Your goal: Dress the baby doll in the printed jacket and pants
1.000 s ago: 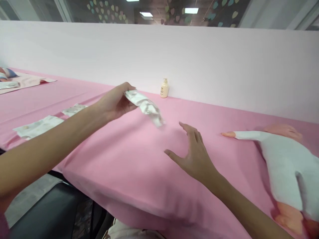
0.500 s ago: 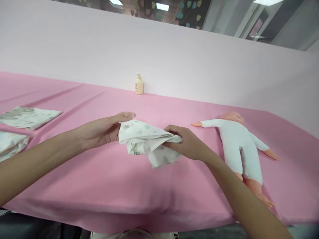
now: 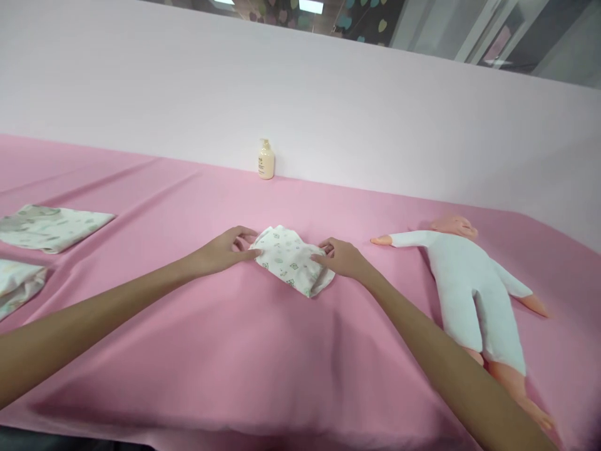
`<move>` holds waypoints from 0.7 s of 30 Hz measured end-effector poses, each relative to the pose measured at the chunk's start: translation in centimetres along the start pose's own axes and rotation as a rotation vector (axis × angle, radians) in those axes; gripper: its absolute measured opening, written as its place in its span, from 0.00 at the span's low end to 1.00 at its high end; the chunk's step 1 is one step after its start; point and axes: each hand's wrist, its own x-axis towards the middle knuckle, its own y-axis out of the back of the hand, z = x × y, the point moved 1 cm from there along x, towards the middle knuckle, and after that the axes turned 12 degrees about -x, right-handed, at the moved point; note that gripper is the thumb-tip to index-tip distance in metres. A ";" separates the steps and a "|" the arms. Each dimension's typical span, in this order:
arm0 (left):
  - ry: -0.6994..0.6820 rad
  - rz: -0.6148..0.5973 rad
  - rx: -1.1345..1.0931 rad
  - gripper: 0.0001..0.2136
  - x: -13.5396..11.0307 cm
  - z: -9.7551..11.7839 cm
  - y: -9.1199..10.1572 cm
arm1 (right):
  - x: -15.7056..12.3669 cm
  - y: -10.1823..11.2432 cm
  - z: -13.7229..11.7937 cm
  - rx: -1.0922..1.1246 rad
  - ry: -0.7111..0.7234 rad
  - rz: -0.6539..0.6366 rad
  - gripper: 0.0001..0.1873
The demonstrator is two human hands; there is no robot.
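1. Cloth [image 3: 292, 260]: a small printed piece, bunched in loose folds. It lies flat on the pink table [image 3: 235, 351], near the middle, between my two hands.
2. Progress, as I judge it: the cloth is set down on the table, but it is not yet spread or smoothed. Its folds are uneven and its near corner sticks out.
3. Left hand [image 3: 220, 250]: palm down, with my fingers [image 3: 244, 241] stretched forward and only slightly parted. The tips touch the cloth's left edge. I cannot tell whether thumb and forefinger pinch the edge or merely rest on it.
4. Right hand [image 3: 345, 258]: my fingers [image 3: 323, 247] are bent and rest on the cloth's right edge. Whether they grip a fold is hidden by the knuckles.
5. Surroundings: a doll [image 3: 474, 288] in white lies on its back to the right, apart from the cloth. A bottle [image 3: 265, 160] stands at the wall behind. Two folded cloths [image 3: 51, 225] lie far left.
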 end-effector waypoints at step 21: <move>-0.212 -0.285 -0.334 0.22 5.5 2.3 0.3 | -7.7 1.2 -5.5 0.544 0.360 0.239 0.19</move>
